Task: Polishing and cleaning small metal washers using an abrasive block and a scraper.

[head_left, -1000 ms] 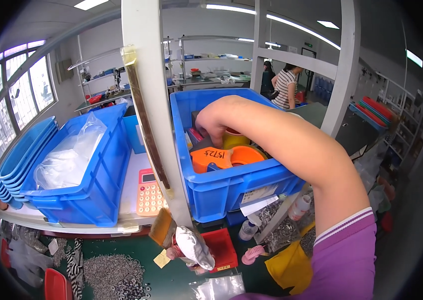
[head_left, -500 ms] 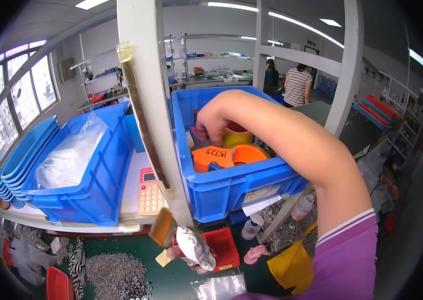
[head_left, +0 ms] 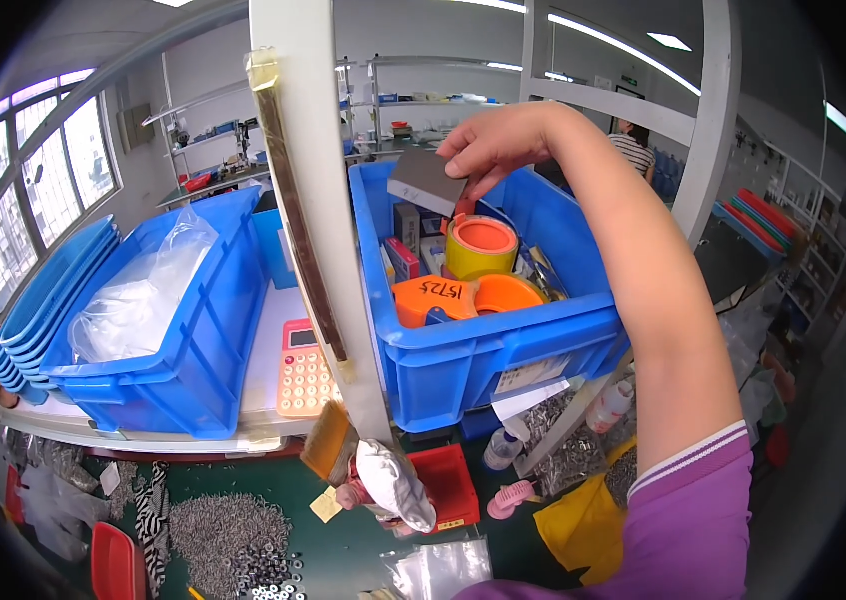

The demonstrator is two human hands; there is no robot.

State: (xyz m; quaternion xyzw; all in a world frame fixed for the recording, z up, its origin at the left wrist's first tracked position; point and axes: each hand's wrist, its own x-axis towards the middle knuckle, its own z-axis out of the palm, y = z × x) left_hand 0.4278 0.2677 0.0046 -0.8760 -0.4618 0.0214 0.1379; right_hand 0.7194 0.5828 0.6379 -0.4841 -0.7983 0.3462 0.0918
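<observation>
Workshop table (head_left: 263,345) carries a pink calculator (head_left: 304,368) and blue bin (head_left: 488,350) of tape rolls (head_left: 481,246). Your right arm stretches up over the bin; right hand (head_left: 503,145), wrist bent, pinches a grey block (head_left: 425,182) above its far end. Left hand unseen.

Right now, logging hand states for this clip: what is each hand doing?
Right hand: fingers closed on a small grey box, held above the blue bin.
Left hand: not in view.
</observation>
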